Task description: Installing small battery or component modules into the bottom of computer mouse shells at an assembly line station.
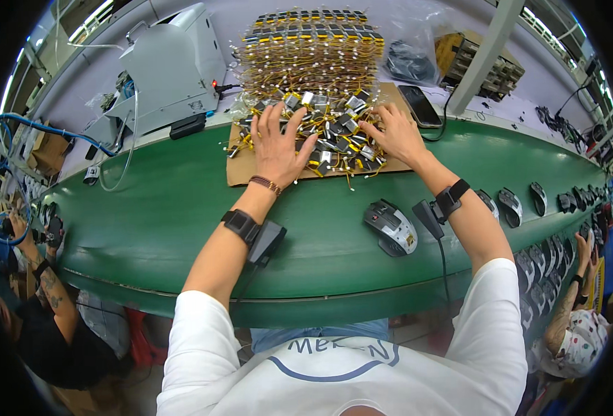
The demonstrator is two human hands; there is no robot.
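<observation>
A loose heap of small pouch batteries (330, 142) with yellow tape, thin wires and white plugs covers a cardboard sheet (238, 175). My left hand (276, 147) rests over the heap's left side, open, fingers spread. At the right edge of the heap is my right hand (398, 136), its fingers and thumb apart and pointing inward; I see nothing held in it. Batteries under both palms are partly hidden. Behind the heap rise stacked layers of the same kind of batteries (310, 52), wires hanging forward. Closer to me, a grey and black computer mouse (392, 227) lies on the green belt (320, 239).
A black phone (419, 106) lies right of the cardboard, near a metal post (490, 55). A white machine (171, 73) stands back left. More mice (509, 206) line the belt at right. Co-workers sit at both sides, a tattooed arm (58, 301) showing at left.
</observation>
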